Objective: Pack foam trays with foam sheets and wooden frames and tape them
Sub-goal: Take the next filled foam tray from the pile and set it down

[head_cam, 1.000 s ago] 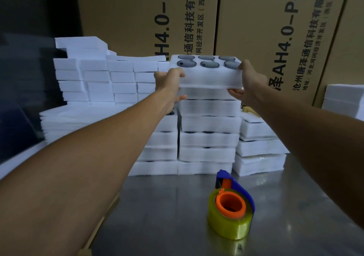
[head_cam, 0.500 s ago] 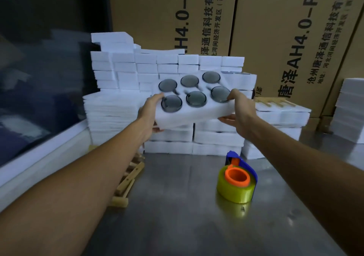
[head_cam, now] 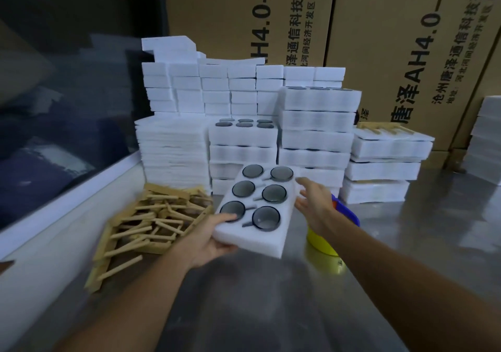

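A white foam tray (head_cam: 259,210) with six round dark glass pieces lies tilted just above the steel tabletop (head_cam: 406,243), its near left corner gripped by the left hand (head_cam: 210,239), thumb on top and fingers underneath. The right hand (head_cam: 315,204) is spread with straight fingers beside the tray's right edge, whether touching I cannot tell, in front of a yellow tape roll (head_cam: 322,242). Wooden frames (head_cam: 146,223) lie piled to the left, and stacks of foam trays (head_cam: 315,134) stand at the far side.

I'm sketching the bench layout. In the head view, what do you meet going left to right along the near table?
Pile of wooden frames → left hand → foam tray → right hand → tape roll.
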A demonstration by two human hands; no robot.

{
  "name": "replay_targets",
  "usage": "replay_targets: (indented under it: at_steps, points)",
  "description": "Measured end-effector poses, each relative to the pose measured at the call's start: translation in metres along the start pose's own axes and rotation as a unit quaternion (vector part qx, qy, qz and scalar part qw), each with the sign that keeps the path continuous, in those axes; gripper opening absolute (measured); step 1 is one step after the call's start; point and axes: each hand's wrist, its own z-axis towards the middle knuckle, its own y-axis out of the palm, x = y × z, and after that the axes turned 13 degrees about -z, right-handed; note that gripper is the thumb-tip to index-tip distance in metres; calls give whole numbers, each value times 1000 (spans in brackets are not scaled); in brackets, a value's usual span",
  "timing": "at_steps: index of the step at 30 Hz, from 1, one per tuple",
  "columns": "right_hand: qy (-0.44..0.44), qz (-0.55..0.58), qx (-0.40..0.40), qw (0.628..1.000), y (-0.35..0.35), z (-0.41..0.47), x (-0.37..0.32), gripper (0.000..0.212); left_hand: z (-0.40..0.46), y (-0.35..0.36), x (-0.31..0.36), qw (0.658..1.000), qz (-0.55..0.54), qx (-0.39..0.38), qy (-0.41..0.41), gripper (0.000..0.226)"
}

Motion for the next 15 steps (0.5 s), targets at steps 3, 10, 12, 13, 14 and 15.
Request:
replay_targets:
  at_steps: [3, 10, 12, 13, 14, 15]
  points:
    - [-7, -80, -38, 996, 5, -3, 16, 33, -2, 1, -15, 999, 18, -11, -34, 54]
    - [-47, -135, -77, 987, 6, -4, 48, 24, -4, -6, -17, 976, 204, 6, -74, 60]
    - [-44, -133, -90, 986, 6, -3, 52, 26, -2, -7, -18, 955, 288, 29, -60, 58]
    - [-45, -138, -95, 985, 6, -2, 54, 27, -1, -6, -18, 943, 326, 35, -49, 55]
    - [-45, -145, -99, 983, 6, 0, 56, 28, 1, -6, -19, 933, 357, 39, -37, 51]
    - [-44, -148, -102, 983, 5, 1, 59, 29, 2, -6, -19, 923, 381, 43, -28, 48]
